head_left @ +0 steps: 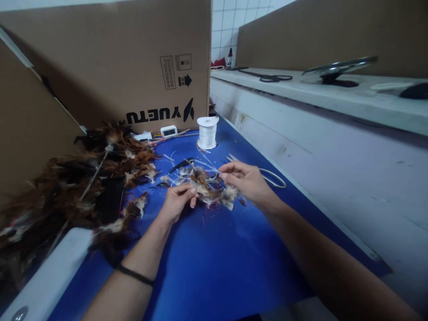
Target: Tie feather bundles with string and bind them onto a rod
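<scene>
A small bundle of brown and white feathers (209, 189) lies between my hands over the blue table top (217, 263). My left hand (177, 201) pinches the bundle's left end with closed fingers. My right hand (245, 178) has its fingers pressed together on thin white thread at the bundle's upper right. Loose loops of clear thread (187, 167) spread over the feathers. A white spool of thread (207, 132) stands upright behind the bundle.
A large heap of dark brown feathers (76, 187) fills the left side. A cardboard box (110, 62) stands at the back. Scissors (272, 178) lie right of my right hand. A small white device (169, 131) sits by the box. A white ledge (317, 93) runs along the right.
</scene>
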Demonstrator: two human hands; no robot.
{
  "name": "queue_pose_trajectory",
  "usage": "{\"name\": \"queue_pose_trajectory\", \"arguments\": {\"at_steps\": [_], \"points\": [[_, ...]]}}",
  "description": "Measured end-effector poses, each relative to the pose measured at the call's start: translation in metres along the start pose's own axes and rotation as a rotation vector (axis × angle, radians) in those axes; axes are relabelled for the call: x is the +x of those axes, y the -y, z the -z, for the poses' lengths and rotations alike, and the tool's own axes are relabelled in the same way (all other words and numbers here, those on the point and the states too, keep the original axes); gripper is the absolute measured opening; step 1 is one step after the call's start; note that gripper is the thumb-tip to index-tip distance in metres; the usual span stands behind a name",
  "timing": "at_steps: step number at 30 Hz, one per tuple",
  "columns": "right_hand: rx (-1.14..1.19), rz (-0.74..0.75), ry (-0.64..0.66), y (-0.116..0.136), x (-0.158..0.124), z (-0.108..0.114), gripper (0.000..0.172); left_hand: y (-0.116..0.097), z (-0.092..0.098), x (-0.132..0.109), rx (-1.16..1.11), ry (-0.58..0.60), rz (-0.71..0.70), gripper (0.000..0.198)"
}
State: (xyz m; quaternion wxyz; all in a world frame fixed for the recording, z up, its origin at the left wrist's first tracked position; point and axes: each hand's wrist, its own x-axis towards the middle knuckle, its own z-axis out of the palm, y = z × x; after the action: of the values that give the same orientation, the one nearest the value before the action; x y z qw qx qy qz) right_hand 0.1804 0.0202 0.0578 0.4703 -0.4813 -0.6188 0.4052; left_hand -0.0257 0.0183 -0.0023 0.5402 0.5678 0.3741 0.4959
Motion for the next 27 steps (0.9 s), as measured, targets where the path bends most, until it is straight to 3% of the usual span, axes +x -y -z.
{"name": "queue_pose_trajectory", "arguments": {"at_steps": [5,10,15,27], "points": [[-0.14,0.041,0.276,-0.003,-0.01,-0.019,0.015,0.002,0.001,0.001,-0.033,-0.04,0.02,0.022],[-0.411,0.187,0.163,-0.013,-0.018,-0.039,0.021,-0.002,-0.002,-0.001,0.048,-0.013,-0.008,0.026],[-0.463,0.285,0.078,-0.018,-0.019,-0.042,0.018,-0.007,-0.005,-0.002,0.145,0.035,-0.033,0.029],[-0.517,0.522,0.119,-0.024,-0.014,-0.037,0.021,-0.002,-0.003,0.0,0.121,0.143,0.066,0.027]]}}
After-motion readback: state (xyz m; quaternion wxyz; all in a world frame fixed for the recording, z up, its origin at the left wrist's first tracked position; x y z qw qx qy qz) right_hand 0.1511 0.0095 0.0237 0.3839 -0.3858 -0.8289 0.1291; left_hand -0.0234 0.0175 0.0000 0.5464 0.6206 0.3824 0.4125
